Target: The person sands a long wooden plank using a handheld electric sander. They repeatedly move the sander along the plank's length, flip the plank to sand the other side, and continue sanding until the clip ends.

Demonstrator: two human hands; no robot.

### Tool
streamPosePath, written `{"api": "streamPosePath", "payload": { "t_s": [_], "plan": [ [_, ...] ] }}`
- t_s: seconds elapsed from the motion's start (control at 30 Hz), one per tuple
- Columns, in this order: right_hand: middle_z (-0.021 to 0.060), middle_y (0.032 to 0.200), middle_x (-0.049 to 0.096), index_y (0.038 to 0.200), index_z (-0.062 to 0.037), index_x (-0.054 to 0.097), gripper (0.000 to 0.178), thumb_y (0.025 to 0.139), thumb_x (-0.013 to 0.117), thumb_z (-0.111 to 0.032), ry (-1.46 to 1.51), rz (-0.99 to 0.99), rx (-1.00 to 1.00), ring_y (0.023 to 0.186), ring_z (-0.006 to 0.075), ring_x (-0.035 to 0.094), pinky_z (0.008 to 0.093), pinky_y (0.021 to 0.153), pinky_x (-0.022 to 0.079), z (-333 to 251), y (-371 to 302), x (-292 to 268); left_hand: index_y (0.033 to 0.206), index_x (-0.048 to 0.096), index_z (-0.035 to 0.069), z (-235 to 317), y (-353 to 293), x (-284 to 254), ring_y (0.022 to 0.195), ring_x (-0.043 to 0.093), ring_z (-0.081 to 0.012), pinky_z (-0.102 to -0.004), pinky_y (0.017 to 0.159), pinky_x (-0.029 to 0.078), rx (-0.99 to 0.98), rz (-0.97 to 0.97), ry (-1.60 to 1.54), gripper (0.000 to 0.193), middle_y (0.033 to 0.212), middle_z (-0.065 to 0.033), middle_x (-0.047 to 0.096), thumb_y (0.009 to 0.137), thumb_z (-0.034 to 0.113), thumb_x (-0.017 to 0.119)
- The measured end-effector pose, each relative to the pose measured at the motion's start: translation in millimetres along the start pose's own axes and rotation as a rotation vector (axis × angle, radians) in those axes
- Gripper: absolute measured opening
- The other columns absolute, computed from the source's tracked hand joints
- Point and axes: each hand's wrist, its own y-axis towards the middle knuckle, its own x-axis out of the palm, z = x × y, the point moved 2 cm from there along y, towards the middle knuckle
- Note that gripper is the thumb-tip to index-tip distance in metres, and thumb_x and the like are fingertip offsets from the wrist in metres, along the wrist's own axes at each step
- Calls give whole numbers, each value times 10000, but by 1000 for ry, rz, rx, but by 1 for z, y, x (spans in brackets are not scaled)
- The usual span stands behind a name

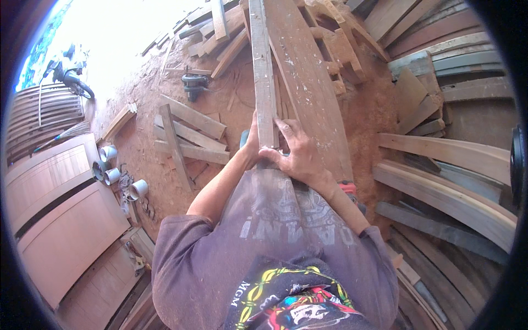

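A long, narrow wooden plank runs away from my body, its near end close to my shirt. My left hand grips this end along its left side, most of its fingers hidden by the plank. On the opposite side my right hand holds the same end, thumb by the end face and index finger bent along the edge. A wide brown board with pale flecks lies beneath and to the right of the plank. Just left of my left hand shows a bit of a teal object, too hidden to name.
A red and dark object sits by my right forearm. Loose offcuts and a dark power tool lie on the ground at left, near several pots and door panels. Stacked lumber lines the right. A motorbike stands far left.
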Motion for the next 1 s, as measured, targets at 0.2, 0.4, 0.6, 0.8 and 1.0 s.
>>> {"api": "streamPosePath", "payload": {
  "t_s": [0.2,0.4,0.6,0.8,1.0],
  "plan": [
    [238,1329,631,1428,45,578,739,918,828,-428,57,29,25,1184,400,674,468,990,559,11,-13,-8,1264,651,59,-6,7,14,953,702,-287,-465,867,619,-8,-25,-102,848,1059,-114,691,1035,810,332],
    [220,1289,669,1408,-6,623,589,955,799,-339,-96,127,360,1152,338,702,423,973,570,49,-56,-28,1325,663,-19,-19,26,-30,1014,714,-247,-405,937,568,138,320,451,852,1179,-159,734,1060,749,404],
    [199,1263,671,1340,20,657,474,981,766,-270,-13,360,606,961,294,734,407,860,586,99,-147,-59,1107,731,-97,-52,91,-43,992,732,-331,-462,864,545,188,264,960,970,980,-224,742,1063,772,302],
    [177,1190,689,1290,33,665,462,992,760,-308,-327,498,786,980,281,711,407,867,572,87,-268,-82,1496,458,-96,-25,60,30,1276,637,-450,-537,1054,505,-98,238,1222,892,1300,-359,645,1018,645,597],
    [85,859,676,1003,22,696,468,1073,639,-437,56,703,1080,799,169,615,338,725,496,72,-358,-44,1641,212,-89,-32,9,62,1627,90,-487,-517,1287,265,625,-163,2101,1166,1742,-324,99,826,442,856]
  ]
}}
